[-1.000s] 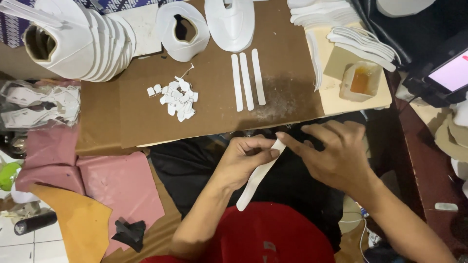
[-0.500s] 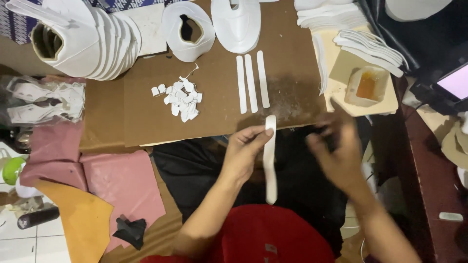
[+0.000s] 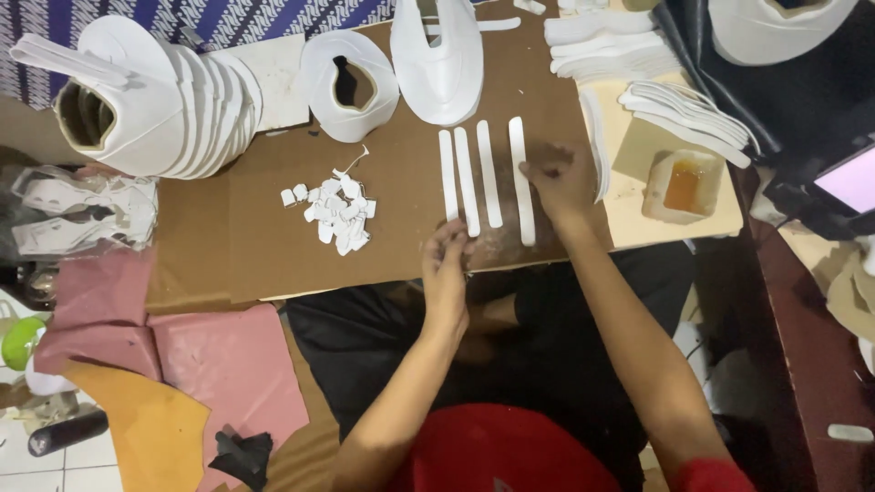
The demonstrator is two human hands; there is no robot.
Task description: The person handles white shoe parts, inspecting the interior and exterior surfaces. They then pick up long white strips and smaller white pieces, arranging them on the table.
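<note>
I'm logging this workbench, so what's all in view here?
Strips: four, white, side by side on the cardboard.
Scraps: one pile, white, left of the strips.
Cut pieces: one stack, white, top left.
Glue tub: one, amber inside, right of the strips.
Pink sheets: several, lower left.
Right hand: on the rightmost strip.
Left hand: at the cardboard's near edge, below the strips.

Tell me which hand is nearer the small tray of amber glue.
Right. The right hand rests on the rightmost white strip, just left of the small tray of amber glue; the left hand sits farther left, at the board's near edge.
</note>
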